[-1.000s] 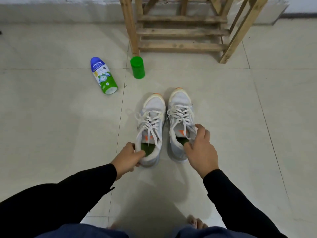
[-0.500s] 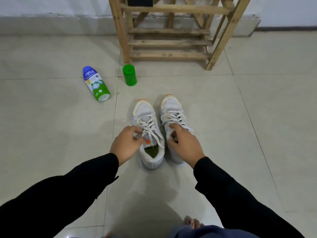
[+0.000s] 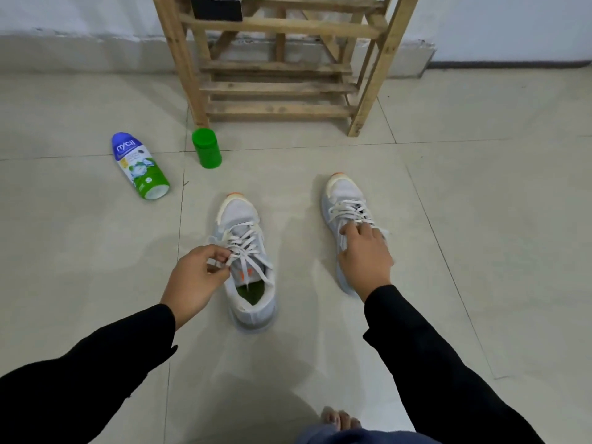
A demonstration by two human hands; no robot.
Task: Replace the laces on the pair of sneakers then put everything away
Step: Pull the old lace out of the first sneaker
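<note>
Two white sneakers with white laces and orange toe tips stand on the tiled floor, toes pointing away from me. The left sneaker shows a green insole. My left hand pinches its lace near the top eyelets. The right sneaker stands well apart to the right. My right hand lies on its rear half with fingers bent over the laces, hiding the shoe's opening.
A wooden slatted rack stands against the wall ahead, with a black box on a shelf. A green cap stands by its left leg. A blue-green powder bottle lies at left. My bare toes show below.
The right sneaker has slid away to the right with my right hand on it, so the pair now stands apart. My left hand stays at the left shoe's lace.
</note>
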